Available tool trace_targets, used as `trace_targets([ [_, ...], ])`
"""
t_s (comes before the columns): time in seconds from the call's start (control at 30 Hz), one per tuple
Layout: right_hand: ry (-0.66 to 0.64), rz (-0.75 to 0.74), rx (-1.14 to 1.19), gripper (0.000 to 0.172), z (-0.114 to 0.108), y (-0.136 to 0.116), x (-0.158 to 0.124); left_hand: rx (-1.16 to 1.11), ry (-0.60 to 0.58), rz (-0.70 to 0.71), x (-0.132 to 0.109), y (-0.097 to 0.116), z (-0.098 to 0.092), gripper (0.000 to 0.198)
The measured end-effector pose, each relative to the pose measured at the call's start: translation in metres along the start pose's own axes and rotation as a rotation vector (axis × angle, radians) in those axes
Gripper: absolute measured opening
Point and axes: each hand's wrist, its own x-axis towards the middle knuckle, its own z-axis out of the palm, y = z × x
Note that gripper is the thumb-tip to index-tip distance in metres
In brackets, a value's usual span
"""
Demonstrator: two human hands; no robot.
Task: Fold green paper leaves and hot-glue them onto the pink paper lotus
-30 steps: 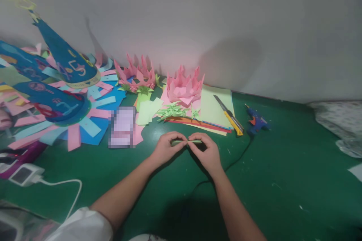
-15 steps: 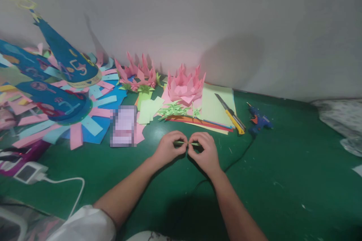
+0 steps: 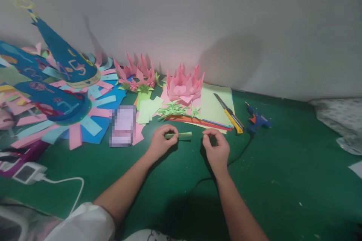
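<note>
My left hand (image 3: 164,140) pinches a narrow folded strip of light green paper (image 3: 185,134) between thumb and fingertips. The strip's free end points right, just above the green table. A short gap away, my right hand (image 3: 218,150) has its thumb and forefinger drawn together, and I see nothing in them. Behind the hands lie green paper leaf shapes (image 3: 174,109) and a pink folded-paper flower crown (image 3: 183,86). Several pale green paper pieces (image 3: 148,109) lie beyond my left hand.
A yellow utility knife (image 3: 230,116) with its blade out lies on stacked coloured paper (image 3: 217,101). Right of it rests a blue glue gun (image 3: 258,118), its cord trailing behind my right hand. A blurred phone (image 3: 123,126), blue cone hats (image 3: 65,52) and a white cable (image 3: 65,179) occupy the left.
My hands were together, both pinching the green paper. Now my right hand has let go and moved right; my left hand has shifted slightly left with the strip.
</note>
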Motion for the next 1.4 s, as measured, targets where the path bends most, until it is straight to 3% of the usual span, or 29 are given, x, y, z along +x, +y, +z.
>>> trace_targets([
  [0.13, -0.250, 0.022, 0.117, 0.028, 0.007, -0.005, -0.005, -0.058, -0.048, -0.027, -0.004, 0.002, 0.005, 0.006],
  [0.23, -0.325, 0.025, 0.073, 0.011, 0.010, -0.008, -0.007, -0.047, -0.066, -0.013, -0.006, 0.003, 0.008, 0.005],
  [0.4, -0.163, 0.063, 0.051, 0.012, 0.008, -0.004, -0.007, -0.069, -0.015, -0.089, -0.003, -0.004, 0.005, 0.004],
  [0.57, 0.083, 0.302, 0.204, 0.019, 0.004, 0.002, -0.003, -0.219, 0.062, -0.215, 0.003, -0.006, -0.001, 0.004],
  [0.63, 0.079, 0.338, 0.268, 0.020, 0.004, 0.001, -0.002, -0.347, 0.091, -0.273, 0.004, -0.004, 0.000, 0.007],
  [0.67, 0.010, 0.338, 0.288, 0.021, 0.004, -0.001, -0.002, -0.427, 0.088, -0.295, 0.005, -0.002, 0.000, 0.010],
  [0.8, -0.316, 0.324, 0.351, 0.019, 0.006, -0.005, -0.005, -0.742, -0.075, -0.471, 0.004, 0.002, 0.000, 0.024],
  [0.97, -0.383, 0.299, 0.414, 0.018, 0.005, -0.004, -0.005, -0.896, -0.542, -0.617, 0.001, 0.002, -0.007, 0.044],
  [1.2, -0.459, 0.186, 0.544, 0.034, 0.011, -0.004, -0.011, -0.862, -0.619, -0.678, -0.004, 0.005, -0.006, 0.035],
  [1.4, -0.439, 0.065, 0.445, 0.043, 0.012, -0.006, -0.013, -0.908, -0.613, -0.655, -0.005, 0.006, -0.004, 0.037],
])
